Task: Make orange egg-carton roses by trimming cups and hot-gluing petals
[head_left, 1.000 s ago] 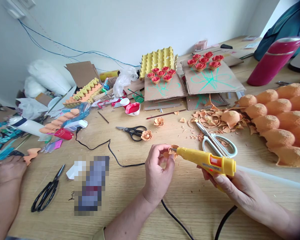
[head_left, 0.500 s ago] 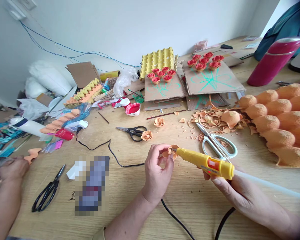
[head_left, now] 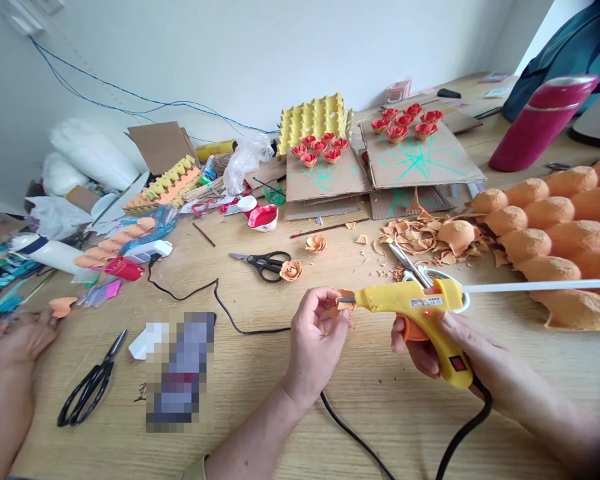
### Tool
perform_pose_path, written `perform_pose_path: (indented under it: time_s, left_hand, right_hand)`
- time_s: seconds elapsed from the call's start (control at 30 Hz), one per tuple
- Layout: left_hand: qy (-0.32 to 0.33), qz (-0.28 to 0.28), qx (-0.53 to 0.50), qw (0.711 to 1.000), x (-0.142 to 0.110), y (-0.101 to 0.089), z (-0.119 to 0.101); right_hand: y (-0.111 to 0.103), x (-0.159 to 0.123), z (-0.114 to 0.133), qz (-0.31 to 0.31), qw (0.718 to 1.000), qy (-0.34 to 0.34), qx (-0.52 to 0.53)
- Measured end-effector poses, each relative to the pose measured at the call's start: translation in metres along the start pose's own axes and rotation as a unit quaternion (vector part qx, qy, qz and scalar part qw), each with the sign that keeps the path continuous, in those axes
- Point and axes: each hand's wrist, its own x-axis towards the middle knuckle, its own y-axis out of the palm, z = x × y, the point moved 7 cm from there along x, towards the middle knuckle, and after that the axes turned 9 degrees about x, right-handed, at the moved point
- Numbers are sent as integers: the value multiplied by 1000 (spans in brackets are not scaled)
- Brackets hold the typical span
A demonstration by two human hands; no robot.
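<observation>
Now our right grip [head_left: 480, 360], clamped round the hot-glue gun [head_left: 403, 300], has rolled it side-on; our left grip [head_left: 314, 339] pinches the pulp flower [head_left: 345, 292]; gluing apparently continues.

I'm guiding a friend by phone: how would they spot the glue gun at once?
At the right of the wooden table sits a big orange egg tray. Left of it and nearer the camera, the right hand holds the yellow glue gun. Unlike the pale-handled scissors behind it, it has a black cord and a white stick poking from its back.
</observation>
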Motion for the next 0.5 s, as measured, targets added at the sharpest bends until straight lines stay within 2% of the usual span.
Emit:
perform_pose_path:
  time_s: [0.1,0.2,0.33,0.5]
  left_hand:
    - [-20,15,-18,1000,0,3,3]
    - [-27,23,-19,999,-1,5,4]
    - [-33,34,-12,999,-3,7,5]
    - [-38,40,0,998,-4,9,6]
  right_hand:
    - [7,4,-1,28,994,3,106]
    - [13,6,-2,49,975,24,214]
    - [17,5,3,75,958,39,274]
    - [6,3,16,39,941,12,336]
